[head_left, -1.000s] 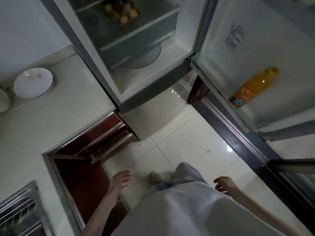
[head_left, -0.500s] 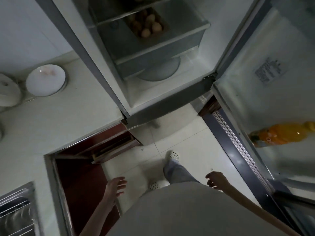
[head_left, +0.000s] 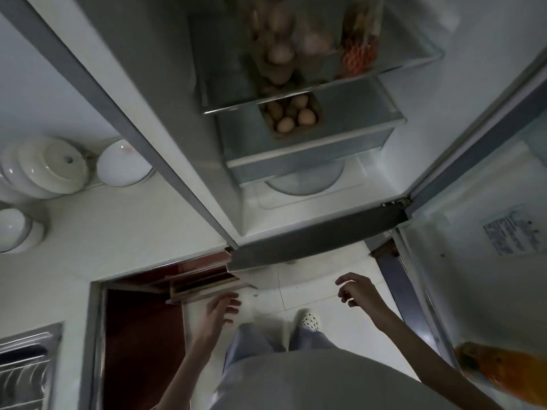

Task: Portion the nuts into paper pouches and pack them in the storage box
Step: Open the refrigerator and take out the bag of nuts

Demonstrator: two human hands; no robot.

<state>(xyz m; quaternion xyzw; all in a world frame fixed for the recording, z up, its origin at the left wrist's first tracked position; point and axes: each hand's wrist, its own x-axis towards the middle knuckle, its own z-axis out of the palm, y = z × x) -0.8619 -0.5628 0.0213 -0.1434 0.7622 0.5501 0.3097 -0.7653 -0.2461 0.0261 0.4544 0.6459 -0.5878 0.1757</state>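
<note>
left hand [head_left: 220, 310] raised, right hand [head_left: 356, 290] loosely curled

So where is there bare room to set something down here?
Bare counter runs between the white plate, the bowl and the fridge's left wall. The fridge floor under the drawer is open. Crowded: the shelf with eggs. Both hands hold nothing.

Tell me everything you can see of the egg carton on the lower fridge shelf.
The egg carton is a brownish tray, cardboard by its look, sitting on the lower shelf inside the open fridge. It holds several brown eggs, about six showing, lying in its cups. Its rear part is hidden under the glass shelf above, so its full length cannot be told. It stands apart from both hands; nothing but the shelf beneath and the eggs touches it.
</note>
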